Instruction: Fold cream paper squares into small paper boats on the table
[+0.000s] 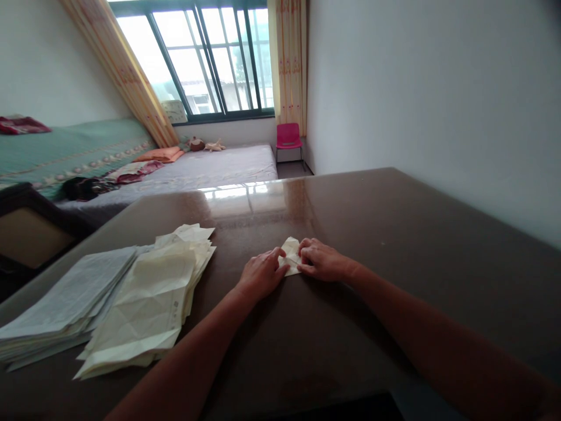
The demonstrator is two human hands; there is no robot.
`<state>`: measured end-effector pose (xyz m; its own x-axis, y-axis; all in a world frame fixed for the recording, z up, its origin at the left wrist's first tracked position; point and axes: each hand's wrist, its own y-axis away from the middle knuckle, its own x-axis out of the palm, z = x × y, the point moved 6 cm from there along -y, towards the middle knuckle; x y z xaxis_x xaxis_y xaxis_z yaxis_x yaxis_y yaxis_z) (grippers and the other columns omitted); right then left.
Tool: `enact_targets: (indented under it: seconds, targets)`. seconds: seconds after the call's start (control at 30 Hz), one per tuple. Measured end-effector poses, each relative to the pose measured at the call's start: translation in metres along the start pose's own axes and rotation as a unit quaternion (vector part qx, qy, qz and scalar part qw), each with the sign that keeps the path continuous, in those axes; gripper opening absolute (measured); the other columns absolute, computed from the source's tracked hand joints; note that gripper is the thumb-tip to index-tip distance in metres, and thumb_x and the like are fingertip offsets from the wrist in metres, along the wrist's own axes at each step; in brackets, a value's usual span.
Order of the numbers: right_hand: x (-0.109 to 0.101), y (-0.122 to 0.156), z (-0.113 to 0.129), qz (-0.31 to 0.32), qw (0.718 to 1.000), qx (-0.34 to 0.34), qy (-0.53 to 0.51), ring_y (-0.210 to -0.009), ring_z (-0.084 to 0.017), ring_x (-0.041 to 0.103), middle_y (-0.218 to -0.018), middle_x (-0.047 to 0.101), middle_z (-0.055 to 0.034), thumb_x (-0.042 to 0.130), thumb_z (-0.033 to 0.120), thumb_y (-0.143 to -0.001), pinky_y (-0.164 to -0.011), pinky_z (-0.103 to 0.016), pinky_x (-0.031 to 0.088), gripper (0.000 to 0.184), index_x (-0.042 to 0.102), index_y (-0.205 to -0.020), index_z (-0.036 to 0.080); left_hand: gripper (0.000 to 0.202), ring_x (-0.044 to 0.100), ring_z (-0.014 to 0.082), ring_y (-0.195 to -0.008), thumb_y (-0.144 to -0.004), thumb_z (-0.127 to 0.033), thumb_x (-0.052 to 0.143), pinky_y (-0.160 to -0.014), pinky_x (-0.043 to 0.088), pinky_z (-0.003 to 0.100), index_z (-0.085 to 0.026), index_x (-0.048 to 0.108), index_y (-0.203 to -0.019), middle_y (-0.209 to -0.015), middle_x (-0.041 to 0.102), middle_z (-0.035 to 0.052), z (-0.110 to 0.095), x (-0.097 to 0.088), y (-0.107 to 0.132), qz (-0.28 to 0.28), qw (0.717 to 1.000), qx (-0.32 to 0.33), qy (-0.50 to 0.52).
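Here, well to the left of a small folded paper (pixel 291 247), a stack of greyish sheets (pixel 79 289) is laid on the brown table (pixel 372 216). Nearer the folded paper on that same side, a pile of creased cream sheets (pixel 151 292) is spread with uneven edges, the grey stack being partly overlapped by it. At the folded paper's left edge, the left hand (pixel 262 272) is lowered, its forearm slanted inward, and the edge is held by the bent index finger and thumb. The folded paper itself is kept flat on the tabletop between both hands. Far beyond it, a pink chair (pixel 288 135) is stood by the wall. At its right edge, the right hand (pixel 322 260) is placed, knuckles raised and fingers curled; the paper is gripped there, though the exact finger contact cannot be told.
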<state>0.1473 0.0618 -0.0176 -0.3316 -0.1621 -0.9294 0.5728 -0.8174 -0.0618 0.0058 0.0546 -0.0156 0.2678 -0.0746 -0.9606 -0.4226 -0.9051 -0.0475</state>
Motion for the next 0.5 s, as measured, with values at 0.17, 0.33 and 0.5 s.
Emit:
enact_targets:
  seconds: [0.17, 0.33, 0.5]
  targets:
    - [0.001, -0.001, -0.001, 0.009, 1.0, 0.003, 0.001, -0.101, -0.021, 0.05, -0.106, 0.056, -0.0102, 0.056, 0.033, -0.085, -0.091, -0.032, 0.038, 0.02, 0.064, -0.084, 0.016, 0.026, 0.063, 0.0193, -0.083, -0.09, -0.037, 0.044, -0.072, 0.043, 0.027, -0.024, 0.053, -0.111, -0.092, 0.068, 0.002, -0.001, 0.001, 0.001, -0.004, 1.0, 0.009, -0.011]
    - [0.001, -0.002, 0.001, 0.019, 0.999, 0.019, 0.028, -0.103, -0.023, 0.049, -0.11, 0.056, -0.0117, 0.054, 0.035, -0.085, -0.091, -0.034, 0.039, 0.023, 0.065, -0.088, 0.015, 0.029, 0.063, 0.0203, -0.088, -0.093, -0.036, 0.039, -0.078, 0.045, 0.03, -0.025, 0.052, -0.117, -0.102, 0.066, 0.0041, -0.004, 0.001, 0.001, -0.004, 0.999, 0.005, -0.043]
    - [0.002, -0.002, 0.002, 0.016, 0.999, 0.024, 0.043, -0.101, -0.024, 0.05, -0.107, 0.057, -0.0115, 0.054, 0.035, -0.084, -0.087, -0.034, 0.041, 0.022, 0.064, -0.086, 0.016, 0.03, 0.051, 0.0233, -0.11, -0.093, -0.032, 0.042, -0.087, 0.046, 0.033, -0.026, 0.054, -0.119, -0.113, 0.06, 0.0066, -0.021, -0.007, 0.006, -0.039, 0.993, 0.063, -0.096]
